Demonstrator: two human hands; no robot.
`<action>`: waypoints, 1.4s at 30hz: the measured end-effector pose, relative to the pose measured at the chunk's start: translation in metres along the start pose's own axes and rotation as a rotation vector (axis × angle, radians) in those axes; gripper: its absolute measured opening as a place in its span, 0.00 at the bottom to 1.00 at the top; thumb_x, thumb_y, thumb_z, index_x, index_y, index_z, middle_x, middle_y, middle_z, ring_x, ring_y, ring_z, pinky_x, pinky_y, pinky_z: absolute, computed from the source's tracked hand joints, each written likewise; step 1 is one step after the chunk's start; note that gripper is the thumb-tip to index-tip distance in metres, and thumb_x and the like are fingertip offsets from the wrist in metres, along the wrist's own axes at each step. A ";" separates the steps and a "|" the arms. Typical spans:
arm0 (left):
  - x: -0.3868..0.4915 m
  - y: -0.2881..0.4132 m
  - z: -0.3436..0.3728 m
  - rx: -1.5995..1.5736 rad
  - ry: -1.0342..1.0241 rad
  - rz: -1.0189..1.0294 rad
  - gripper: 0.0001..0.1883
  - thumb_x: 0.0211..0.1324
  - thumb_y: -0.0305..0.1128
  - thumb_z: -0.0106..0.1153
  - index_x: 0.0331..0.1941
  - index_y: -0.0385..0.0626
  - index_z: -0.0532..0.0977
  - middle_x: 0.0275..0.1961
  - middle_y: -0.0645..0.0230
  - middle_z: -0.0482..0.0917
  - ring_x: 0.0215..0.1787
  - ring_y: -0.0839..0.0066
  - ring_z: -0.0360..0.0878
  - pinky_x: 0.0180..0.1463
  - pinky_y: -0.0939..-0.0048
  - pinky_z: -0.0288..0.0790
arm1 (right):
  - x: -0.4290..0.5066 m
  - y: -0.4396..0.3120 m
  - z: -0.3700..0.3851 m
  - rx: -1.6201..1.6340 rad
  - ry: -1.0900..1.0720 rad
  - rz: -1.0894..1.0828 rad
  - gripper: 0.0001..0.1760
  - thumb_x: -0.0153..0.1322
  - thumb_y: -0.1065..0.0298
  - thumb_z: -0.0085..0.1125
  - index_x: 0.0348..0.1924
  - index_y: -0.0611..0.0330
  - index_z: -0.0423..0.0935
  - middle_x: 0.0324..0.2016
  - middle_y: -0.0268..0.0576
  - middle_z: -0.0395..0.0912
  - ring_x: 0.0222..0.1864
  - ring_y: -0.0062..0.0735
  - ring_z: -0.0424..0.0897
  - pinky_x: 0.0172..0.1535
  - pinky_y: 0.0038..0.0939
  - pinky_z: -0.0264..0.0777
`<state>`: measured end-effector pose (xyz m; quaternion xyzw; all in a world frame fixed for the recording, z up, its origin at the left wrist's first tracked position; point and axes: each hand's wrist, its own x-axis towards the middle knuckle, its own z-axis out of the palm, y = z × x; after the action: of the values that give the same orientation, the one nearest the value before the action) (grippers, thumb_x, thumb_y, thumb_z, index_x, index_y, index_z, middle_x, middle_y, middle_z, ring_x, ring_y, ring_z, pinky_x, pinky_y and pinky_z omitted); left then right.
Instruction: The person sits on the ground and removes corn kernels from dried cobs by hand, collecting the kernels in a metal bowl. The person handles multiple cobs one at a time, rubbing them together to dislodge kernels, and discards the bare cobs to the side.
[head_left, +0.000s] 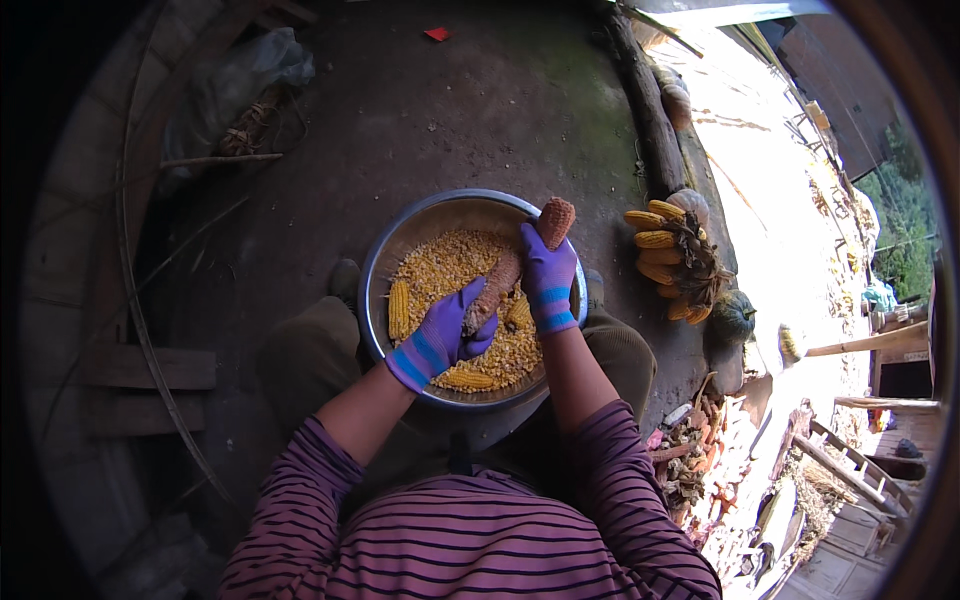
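Observation:
Between my knees stands a round metal basin (373, 259) holding loose yellow corn kernels (442, 262). My left hand (448, 326), in a purple glove with blue bands, grips a stripped corn cob (501, 281) over the kernels. In the same kind of glove, my right hand (550, 274) is closed around another bare, reddish cob (556, 222), whose end sticks up past the thumb. One ear of corn (399, 310) rests at the basin's left side and another ear (465, 379) near its front. A further ear (519, 313) is partly hidden between my hands.
A tied bunch of corn ears (664, 251) lies to the right, beside a green pumpkin (732, 316) and a long log (652, 112). Bare cobs and husks (694, 457) are heaped at lower right. At left are a clear plastic bag (255, 71) and wooden boards (150, 366).

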<state>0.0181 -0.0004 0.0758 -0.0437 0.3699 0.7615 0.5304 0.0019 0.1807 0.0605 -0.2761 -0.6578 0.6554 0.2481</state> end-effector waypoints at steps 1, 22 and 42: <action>0.000 0.004 -0.003 -0.038 -0.025 0.022 0.24 0.75 0.57 0.40 0.37 0.48 0.70 0.21 0.67 0.67 0.16 0.75 0.62 0.19 0.74 0.56 | 0.000 0.000 -0.003 0.076 -0.010 0.041 0.21 0.70 0.62 0.69 0.51 0.67 0.82 0.39 0.39 0.85 0.40 0.23 0.82 0.47 0.28 0.75; 0.006 0.011 -0.029 -0.116 -0.267 -0.035 0.24 0.75 0.57 0.42 0.41 0.47 0.72 0.22 0.68 0.69 0.19 0.73 0.66 0.24 0.72 0.62 | -0.007 -0.034 -0.030 0.081 -0.488 0.155 0.21 0.70 0.62 0.69 0.51 0.66 0.80 0.34 0.35 0.82 0.33 0.22 0.79 0.36 0.25 0.73; 0.018 -0.004 -0.024 1.372 0.293 0.498 0.44 0.56 0.55 0.71 0.70 0.42 0.65 0.59 0.51 0.77 0.60 0.63 0.77 0.66 0.61 0.69 | -0.020 -0.019 -0.054 -0.613 -0.288 -0.123 0.28 0.63 0.46 0.71 0.46 0.57 0.78 0.39 0.56 0.85 0.46 0.59 0.83 0.49 0.50 0.76</action>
<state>0.0054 -0.0007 0.0481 0.2813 0.8283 0.4435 0.1952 0.0531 0.2063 0.0817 -0.2023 -0.8678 0.4433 0.0973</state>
